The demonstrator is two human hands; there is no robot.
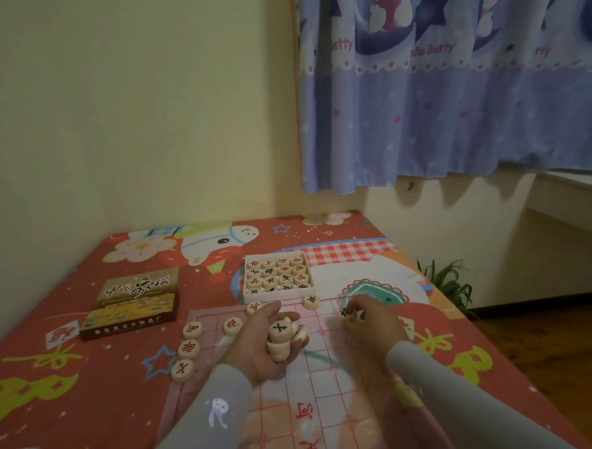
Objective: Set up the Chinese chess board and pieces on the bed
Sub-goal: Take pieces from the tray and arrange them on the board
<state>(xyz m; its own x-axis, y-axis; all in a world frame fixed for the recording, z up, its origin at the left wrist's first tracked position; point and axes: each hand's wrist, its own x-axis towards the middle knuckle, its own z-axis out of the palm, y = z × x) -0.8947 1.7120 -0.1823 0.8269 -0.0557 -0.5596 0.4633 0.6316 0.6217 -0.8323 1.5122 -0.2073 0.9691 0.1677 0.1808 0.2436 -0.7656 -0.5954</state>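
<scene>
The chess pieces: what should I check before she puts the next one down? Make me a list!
1. Left hand holds spare pieces: ok.
2. Right hand pinches one piece: ok.
3. Board lies flat on the bed: ok.
4. White box has pieces left: ok.
5. Which symbol is on the pinched piece: cannot tell.
6. Every piece sits on a line crossing: not ok; three lie off the left edge.
</scene>
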